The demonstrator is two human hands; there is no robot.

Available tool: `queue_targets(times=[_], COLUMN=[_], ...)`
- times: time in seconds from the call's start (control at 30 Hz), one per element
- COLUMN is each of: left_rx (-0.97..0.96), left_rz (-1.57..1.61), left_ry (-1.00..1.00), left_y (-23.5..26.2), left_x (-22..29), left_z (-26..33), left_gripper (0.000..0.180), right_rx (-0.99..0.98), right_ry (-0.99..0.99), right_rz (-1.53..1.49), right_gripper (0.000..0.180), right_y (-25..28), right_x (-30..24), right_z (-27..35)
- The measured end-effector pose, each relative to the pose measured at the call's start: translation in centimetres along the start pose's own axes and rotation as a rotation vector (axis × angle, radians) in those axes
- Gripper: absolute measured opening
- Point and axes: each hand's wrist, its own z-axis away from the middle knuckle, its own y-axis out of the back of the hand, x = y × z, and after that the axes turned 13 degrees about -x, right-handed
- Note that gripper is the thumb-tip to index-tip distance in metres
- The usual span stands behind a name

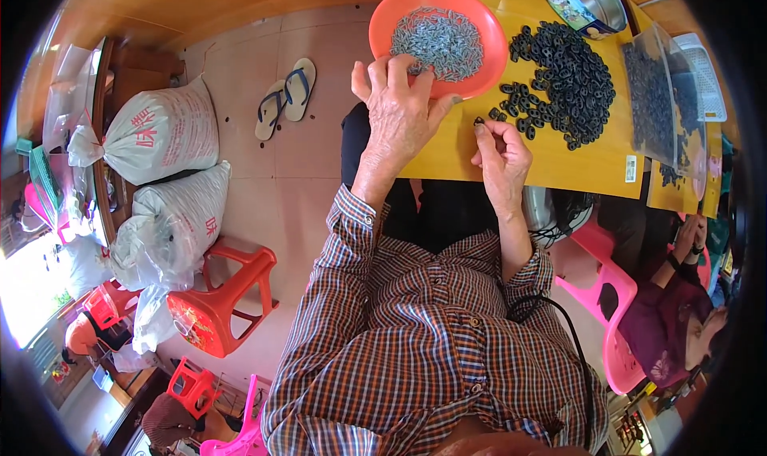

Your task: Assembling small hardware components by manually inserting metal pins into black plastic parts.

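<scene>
My left hand [399, 105] hangs over the near rim of a round red-orange bowl [497, 53]. Its fingers are spread, the fingertips reaching a heap of small silvery metal screws or pins [439, 42] in the bowl. To the right, my right hand [505, 160] is closed in a pinch above the yellow tabletop [447, 156]. A small black piece [478, 121] shows at its thumb and fingertip, partly hidden. Just beyond lies a large pile of black oval pieces with holes [571, 81], some scattered toward my right hand.
An open round tin [587, 5] stands at the table's far right. Beside it are a clear bin of black pieces [651, 97] and a white basket [699, 77]. Full white sacks [164, 128], a red stool [232, 296] and flip-flops [300, 89] are at left. Another person [671, 320] sits at right.
</scene>
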Motion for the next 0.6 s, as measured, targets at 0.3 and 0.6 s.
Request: queue_targets(times=[0.3, 0.6], left_rx=[-0.038, -0.013], left_rz=[-0.010, 0.047], left_ry=[-0.018, -0.050], left_y=[0.3, -0.6], left_x=[0.6, 0.5], left_z=[-0.2, 0.0], left_gripper=[0.039, 0.034], right_rx=[-0.012, -0.011], right_ry=[0.022, 0.036], right_rz=[-0.003, -0.001], right_gripper=[0.013, 0.011], right_y=[0.1, 0.0], right_x=[0.1, 0.0], right_z=[-0.1, 0.1])
